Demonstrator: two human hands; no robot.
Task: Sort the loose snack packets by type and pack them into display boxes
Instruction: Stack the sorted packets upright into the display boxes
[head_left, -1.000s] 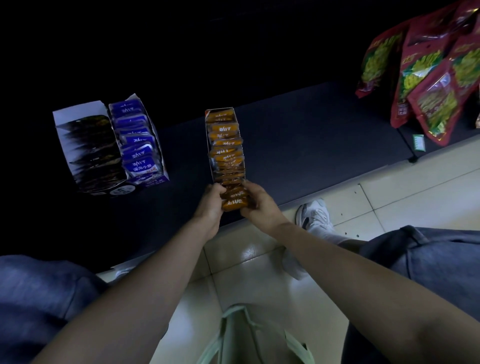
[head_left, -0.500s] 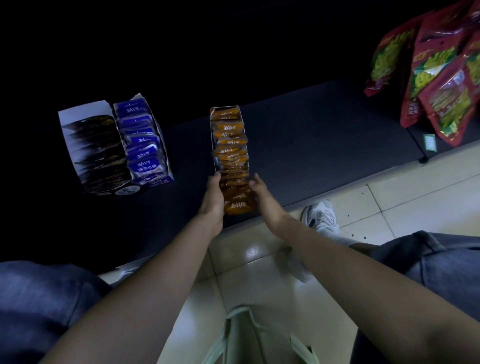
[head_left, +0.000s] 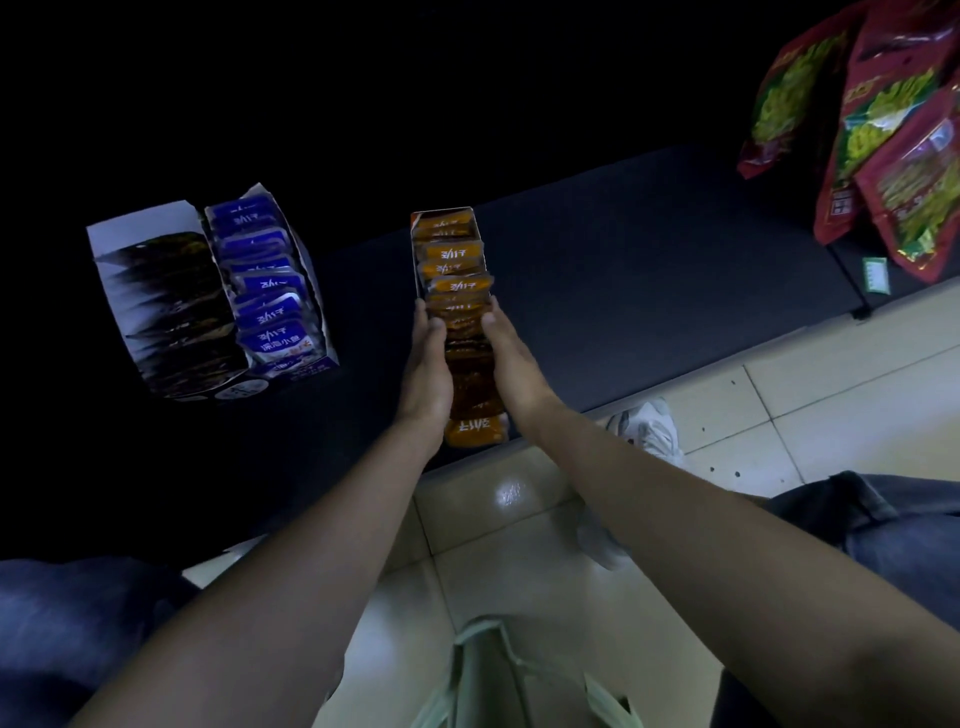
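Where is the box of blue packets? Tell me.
Head view, left side: the box of blue packets sits on the dark shelf, between the box of dark packets and the orange packet box.

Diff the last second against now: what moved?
Both hands let go of the near-end packets and slid forward along the orange packet box. The left hand and right hand now flank its sides, fingers straight. That box, the blue packet box and the black packet box stayed put.

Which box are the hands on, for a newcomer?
On the dark low shelf, right of the boxes of black and blue packets, sits a narrow cardboard box. The left hand and right hand flank it. It alone holds orange packets.
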